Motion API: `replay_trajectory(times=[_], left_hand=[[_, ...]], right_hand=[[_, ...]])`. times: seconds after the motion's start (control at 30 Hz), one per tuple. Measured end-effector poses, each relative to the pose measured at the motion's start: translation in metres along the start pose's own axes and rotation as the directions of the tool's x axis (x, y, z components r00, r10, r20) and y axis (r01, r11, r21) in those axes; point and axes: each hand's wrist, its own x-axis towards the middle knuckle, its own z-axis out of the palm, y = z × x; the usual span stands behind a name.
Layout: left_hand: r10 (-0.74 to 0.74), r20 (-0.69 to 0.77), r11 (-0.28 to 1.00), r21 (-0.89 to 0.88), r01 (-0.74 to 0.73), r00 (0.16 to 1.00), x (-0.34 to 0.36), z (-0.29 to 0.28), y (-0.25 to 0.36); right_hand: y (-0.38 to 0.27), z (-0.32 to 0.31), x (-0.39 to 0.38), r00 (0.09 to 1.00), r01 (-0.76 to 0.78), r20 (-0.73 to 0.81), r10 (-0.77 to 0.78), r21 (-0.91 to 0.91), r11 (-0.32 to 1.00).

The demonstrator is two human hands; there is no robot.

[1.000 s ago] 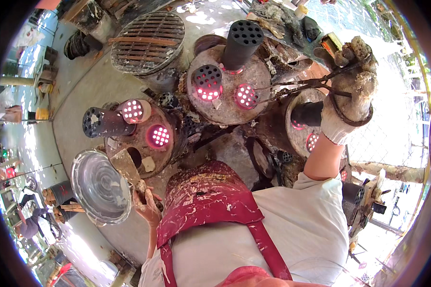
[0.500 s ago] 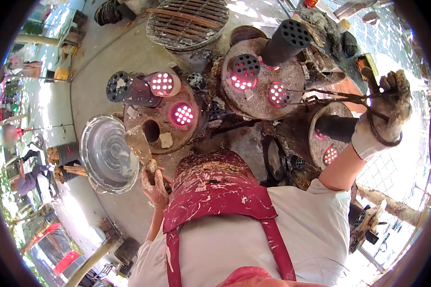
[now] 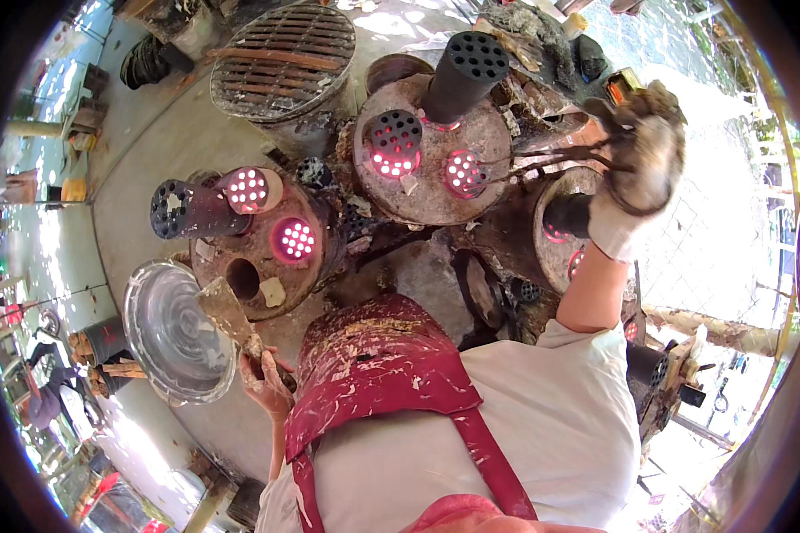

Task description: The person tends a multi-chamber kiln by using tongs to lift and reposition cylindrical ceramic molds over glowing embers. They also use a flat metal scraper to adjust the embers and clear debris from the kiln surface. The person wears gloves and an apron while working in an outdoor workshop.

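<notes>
My right hand (image 3: pixel 647 155), in a dirty white glove and blurred by motion, grips long dark iron tongs (image 3: pixel 547 160). Their tips reach a glowing honeycomb coal briquette (image 3: pixel 462 171) set in a hole of the far round stove (image 3: pixel 431 202). On the same stove top stand a tall black briquette (image 3: pixel 464 80) and a half-glowing one (image 3: pixel 395 142). My left hand (image 3: pixel 268 391), bare and smeared, is closed round the handle of a flat-bladed scraper (image 3: pixel 224 311). The blade lies between a pale metal basin (image 3: pixel 164 333) and the open hole (image 3: pixel 243 279) of the left stove.
The left stove (image 3: pixel 262 253) bears a glowing briquette (image 3: pixel 292 239) and one lying on its side (image 3: pixel 196 211). A third stove (image 3: pixel 556 258) stands below my right arm. A slatted round grate (image 3: pixel 280 75) sits at the back left. Wire fencing (image 3: pixel 684 258) runs along the right.
The whole view has shifted, so the stoves appear farther left. The tongs' tips stay at the same glowing briquette while my right hand blurs. My left hand keeps its hold on the scraper.
</notes>
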Motion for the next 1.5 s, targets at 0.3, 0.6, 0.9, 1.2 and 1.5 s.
replay_trajectory(times=[0.3, 0.6, 0.9, 1.2, 1.5], left_hand=[[0.034, 0.030, 0.999, 0.014, -0.035, 0.999, 0.009, 0.006, -0.005], [0.000, 0.081, 0.998, -0.056, 0.005, 0.997, 0.016, 0.018, -0.005], [-0.016, 0.134, 1.000, -0.006, 0.017, 0.991, 0.023, 0.037, 0.005], [-0.015, 0.198, 0.995, 0.099, -0.005, 0.980, 0.026, 0.052, 0.013], [-0.047, 0.205, 0.995, 0.101, 0.026, 0.978, 0.024, 0.051, 0.010]], right_hand=[[-0.038, -0.012, 0.019, 0.997, 0.056, 0.033, -0.064, 0.214, 0.975], [-0.058, 0.043, 0.037, 0.968, 0.244, -0.036, -0.249, -0.094, 0.965], [-0.088, 0.001, 0.022, 0.965, 0.226, 0.090, -0.245, 0.185, 0.956], [-0.019, -0.027, -0.028, 1.000, 0.001, 0.009, -0.003, 0.254, 0.967], [0.028, -0.029, -0.034, 0.994, -0.091, 0.079, 0.074, 0.244, 0.965]])
